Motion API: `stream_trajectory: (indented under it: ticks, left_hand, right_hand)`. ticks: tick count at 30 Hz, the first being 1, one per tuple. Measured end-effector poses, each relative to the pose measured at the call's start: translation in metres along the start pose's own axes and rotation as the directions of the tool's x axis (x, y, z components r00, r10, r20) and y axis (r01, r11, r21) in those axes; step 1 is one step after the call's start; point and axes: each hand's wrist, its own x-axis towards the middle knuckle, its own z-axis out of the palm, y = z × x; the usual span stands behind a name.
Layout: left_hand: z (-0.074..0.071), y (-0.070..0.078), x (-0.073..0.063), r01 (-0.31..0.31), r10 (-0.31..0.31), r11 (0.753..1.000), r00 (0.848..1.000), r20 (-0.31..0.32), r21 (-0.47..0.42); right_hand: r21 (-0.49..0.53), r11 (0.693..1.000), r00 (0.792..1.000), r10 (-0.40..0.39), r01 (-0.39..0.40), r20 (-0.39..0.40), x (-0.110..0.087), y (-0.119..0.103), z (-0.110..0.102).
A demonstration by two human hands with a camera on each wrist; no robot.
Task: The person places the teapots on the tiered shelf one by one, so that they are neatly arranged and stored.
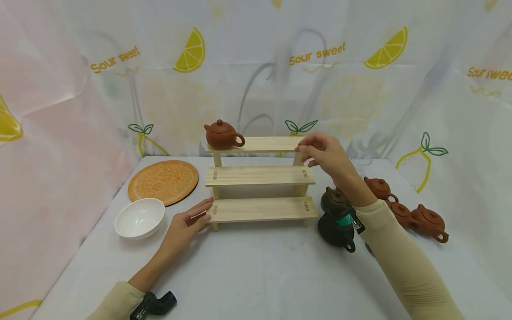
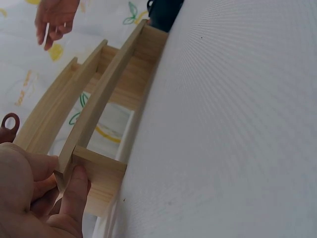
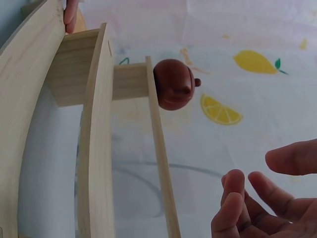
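Observation:
A three-step wooden shelf stand (image 1: 260, 176) rises in the middle of the table in the head view. One reddish-brown teapot (image 1: 221, 135) sits at the left end of its top shelf, spout to the left and handle to the right. My left hand (image 1: 187, 226) grips the left end of the lowest shelf; the left wrist view has thumb and fingers pinching the board's corner (image 2: 69, 166). Beside the right end of the top shelf, my right hand (image 1: 329, 161) hovers with loosely bent fingers. Nothing lies between those fingers (image 3: 233, 186) in the right wrist view.
Right of the stand are a dark brown teapot (image 1: 334, 202) and a black teapot (image 1: 336, 233), partly behind my right wrist. Several reddish-brown teapots (image 1: 429, 220) stand farther right. On the left are a white bowl (image 1: 140, 218) and a round orange-patterned mat (image 1: 163, 181). A printed curtain hangs behind.

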Motion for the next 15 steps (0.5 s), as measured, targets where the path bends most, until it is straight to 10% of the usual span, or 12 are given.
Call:
stream_trajectory:
  ticks: [15]
  left_hand:
    - [0.001,-0.001,0.0,-0.019,0.019,1.0,1.0,-0.001,0.014]
  right_hand:
    - [-0.032,0.998,0.998,0.053,-0.054,-0.017,-0.036,0.017,-0.02]
